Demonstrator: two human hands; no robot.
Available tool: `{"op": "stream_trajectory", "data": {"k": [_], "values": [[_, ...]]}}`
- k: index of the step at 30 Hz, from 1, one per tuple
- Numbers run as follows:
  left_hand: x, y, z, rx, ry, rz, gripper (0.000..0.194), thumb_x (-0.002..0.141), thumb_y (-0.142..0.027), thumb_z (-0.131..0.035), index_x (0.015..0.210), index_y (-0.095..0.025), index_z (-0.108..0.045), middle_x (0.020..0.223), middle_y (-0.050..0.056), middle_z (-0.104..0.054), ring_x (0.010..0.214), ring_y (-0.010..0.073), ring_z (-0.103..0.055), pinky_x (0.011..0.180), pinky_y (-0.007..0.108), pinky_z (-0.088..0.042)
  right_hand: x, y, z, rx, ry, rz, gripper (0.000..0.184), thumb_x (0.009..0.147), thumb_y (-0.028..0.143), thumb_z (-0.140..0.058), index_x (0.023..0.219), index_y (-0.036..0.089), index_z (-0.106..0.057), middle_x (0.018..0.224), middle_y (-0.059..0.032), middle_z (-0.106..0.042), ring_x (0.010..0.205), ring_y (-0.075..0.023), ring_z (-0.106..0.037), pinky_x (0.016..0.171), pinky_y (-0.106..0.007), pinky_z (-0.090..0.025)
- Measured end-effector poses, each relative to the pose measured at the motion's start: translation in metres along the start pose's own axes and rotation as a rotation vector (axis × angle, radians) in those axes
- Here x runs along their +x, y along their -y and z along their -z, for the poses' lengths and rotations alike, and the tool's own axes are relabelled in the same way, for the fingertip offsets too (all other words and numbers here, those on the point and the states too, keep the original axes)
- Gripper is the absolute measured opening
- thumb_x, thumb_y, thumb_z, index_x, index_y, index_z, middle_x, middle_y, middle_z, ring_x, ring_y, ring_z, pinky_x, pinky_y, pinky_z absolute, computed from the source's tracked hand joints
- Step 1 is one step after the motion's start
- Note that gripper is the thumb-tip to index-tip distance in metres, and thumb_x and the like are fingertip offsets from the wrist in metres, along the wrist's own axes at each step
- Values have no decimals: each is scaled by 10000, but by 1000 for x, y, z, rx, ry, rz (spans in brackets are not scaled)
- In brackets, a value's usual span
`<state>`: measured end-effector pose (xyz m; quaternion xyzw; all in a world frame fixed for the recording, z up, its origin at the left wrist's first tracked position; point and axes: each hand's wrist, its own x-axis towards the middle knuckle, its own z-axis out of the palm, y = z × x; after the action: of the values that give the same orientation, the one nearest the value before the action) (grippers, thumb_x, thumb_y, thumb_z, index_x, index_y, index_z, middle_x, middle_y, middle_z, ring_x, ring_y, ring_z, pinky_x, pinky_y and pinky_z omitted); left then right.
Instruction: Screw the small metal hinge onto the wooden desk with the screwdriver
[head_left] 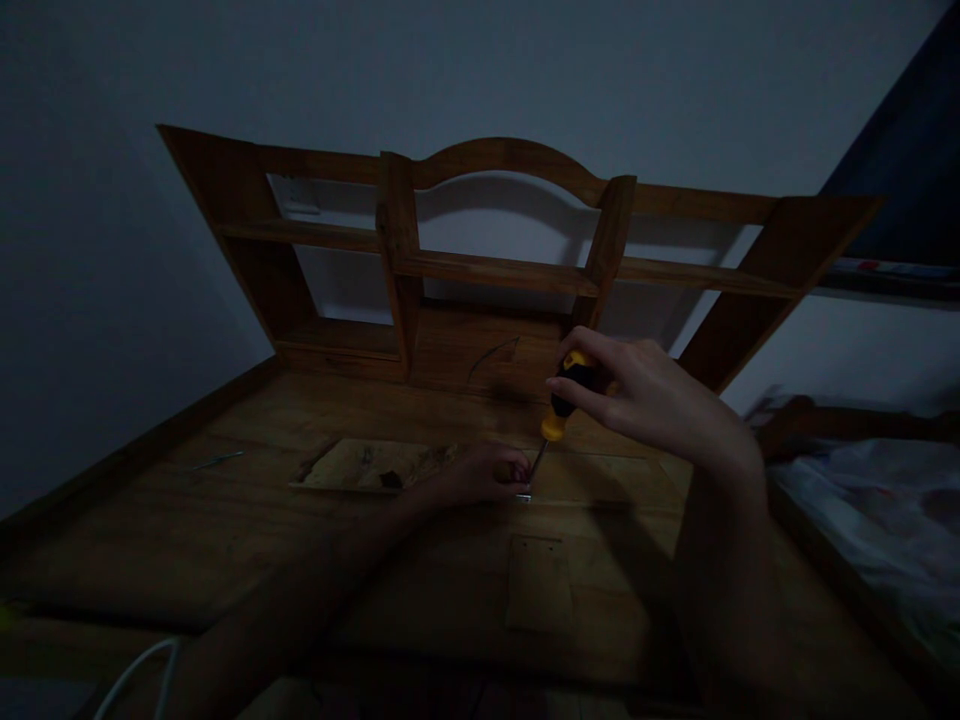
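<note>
My right hand is closed round the black and yellow handle of a screwdriver, held upright and tilted, its shaft running down to the left. The tip meets a small metal piece on the wooden desk top. My left hand lies low on the desk, fingers pinched at that metal piece right beside the screwdriver tip. What the fingers hold is too small and dark to name.
A wooden hutch with shelves and an arched top stands at the back of the desk against a white wall. A recessed panel lies left of my hands. A white cable is at bottom left, crumpled plastic at right.
</note>
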<state>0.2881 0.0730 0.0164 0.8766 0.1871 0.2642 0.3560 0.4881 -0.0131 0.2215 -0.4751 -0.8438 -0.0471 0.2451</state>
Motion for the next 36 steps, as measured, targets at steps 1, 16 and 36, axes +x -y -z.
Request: {"op": "stream_trajectory", "data": {"k": [1,16,36], "values": [[0,1,-1,-9,2,-1,256,874,-383,-623,899,-129,-614,850,18,-635,771,103,-565,713,199,-415,0,0,0,-9,2,-1,292,925,445,-551,1049,181,-571,811,-9,-636,714,-154,-604,618,-260,-373],[1,-5,3,-33,29,12,204,880,-326,-609,919,-125,-614,881,24,-642,804,109,-579,743,200,-428,-1,0,3,2,23,42,208,923,355,-557,1060,199,-564,869,-5,-632,727,-142,-595,662,-250,-377],[0,-1,3,-19,18,-4,234,872,-360,-626,925,-132,-623,844,14,-631,759,99,-556,699,196,-413,4,4,-1,-44,32,-13,310,932,490,-535,987,186,-555,808,-1,-621,701,-141,-580,601,-262,-353]]}}
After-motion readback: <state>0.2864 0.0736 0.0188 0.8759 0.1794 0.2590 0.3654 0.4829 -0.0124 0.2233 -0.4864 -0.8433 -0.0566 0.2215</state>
